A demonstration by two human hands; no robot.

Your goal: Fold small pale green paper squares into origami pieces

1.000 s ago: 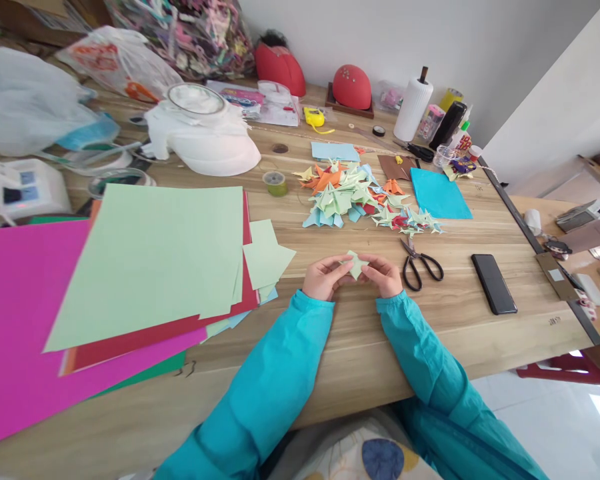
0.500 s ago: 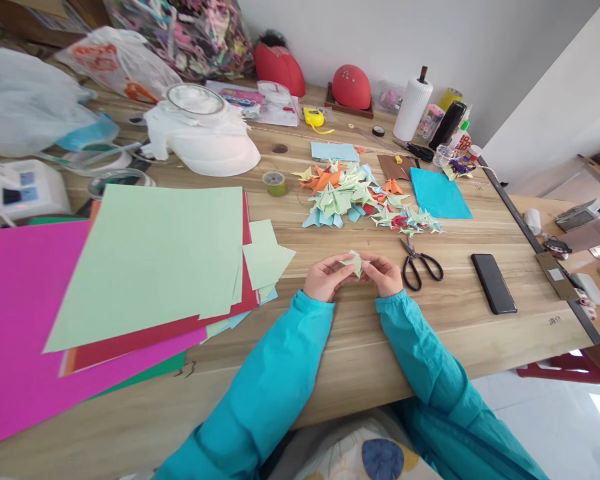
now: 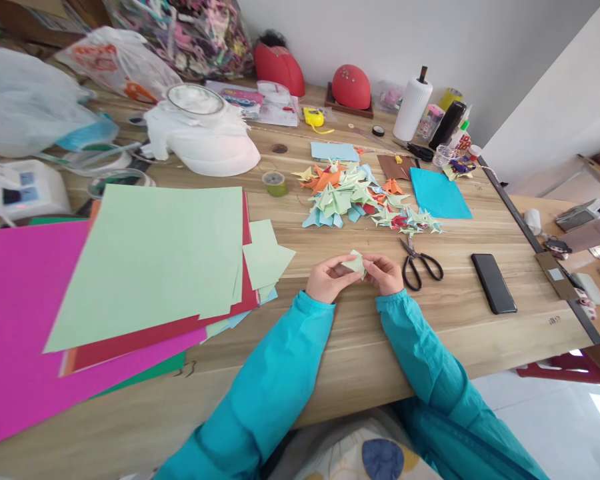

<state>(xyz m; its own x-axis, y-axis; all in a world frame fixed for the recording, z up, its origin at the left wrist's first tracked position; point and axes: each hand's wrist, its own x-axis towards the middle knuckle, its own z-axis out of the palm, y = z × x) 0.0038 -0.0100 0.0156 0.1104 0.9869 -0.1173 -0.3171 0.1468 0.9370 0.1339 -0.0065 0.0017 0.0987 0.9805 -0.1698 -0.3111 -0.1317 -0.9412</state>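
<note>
Between both hands is a small piece of pale green folded paper [image 3: 353, 263], held just above the wooden table. My left hand [image 3: 326, 279] pinches it from the left, thumb and fingertips closed on its edge. From the other side, my right hand [image 3: 384, 273] grips the paper's right corner between thumb and fingers. Black-handled scissors [image 3: 420, 262] lie just right of my right hand, blades pointing away. Beyond the hands sits a heap of folded paper cranes [image 3: 345, 193] in green, orange, blue and red. Small pale green paper squares [image 3: 270, 259] lie left of my left hand.
Large coloured sheets [image 3: 150, 253] are stacked at the left. A black phone [image 3: 493, 283] rests at the right, and a blue paper square [image 3: 440, 193] lies behind it. A spool [image 3: 275, 184], a yellow tape measure [image 3: 313, 118] and a white bottle-shaped roll [image 3: 413, 107] stand farther back.
The paper has turned in my fingers and now shows a flatter face toward the left. My left thumb has shifted slightly down and right; both hands stay in the same spot.
</note>
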